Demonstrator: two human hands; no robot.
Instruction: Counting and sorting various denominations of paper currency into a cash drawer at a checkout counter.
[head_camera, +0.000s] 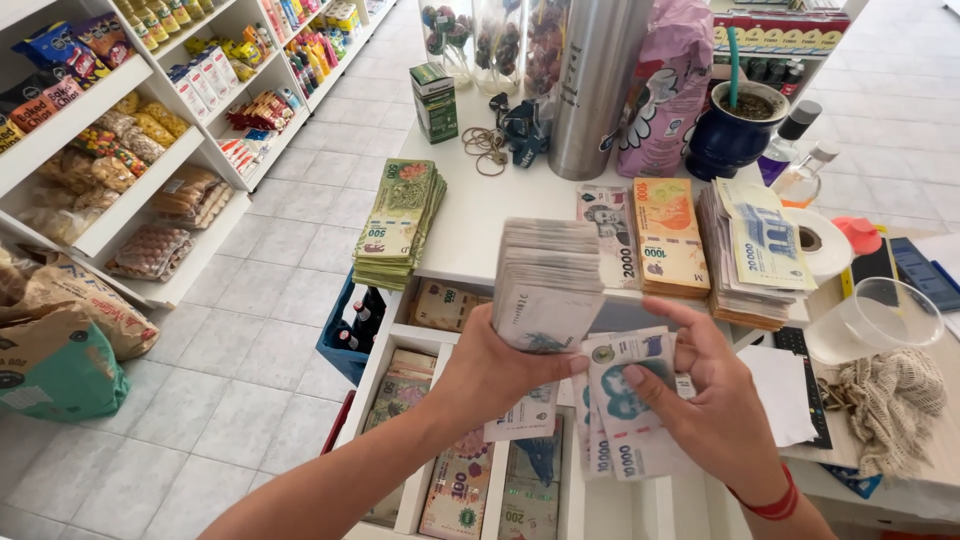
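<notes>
My left hand (492, 368) grips a thick stack of banknotes (546, 278) held upright over an open cash drawer (420, 500). My right hand (705, 400) holds several loose blue-and-white banknotes (622, 410) just right of the stack, thumb pressed on the top note. A red band circles my right wrist. One note hangs down below my left hand. The drawer's compartments hold more notes in green and brown tones.
On the white counter (480, 215) lie a green note pile (400, 222), orange and grey piles (668, 238), a tall mixed pile (755, 255), a steel flask (592, 85), a blue cup (728, 135), a tape roll, a clear bowl (880, 318). Snack shelves (120, 150) stand left.
</notes>
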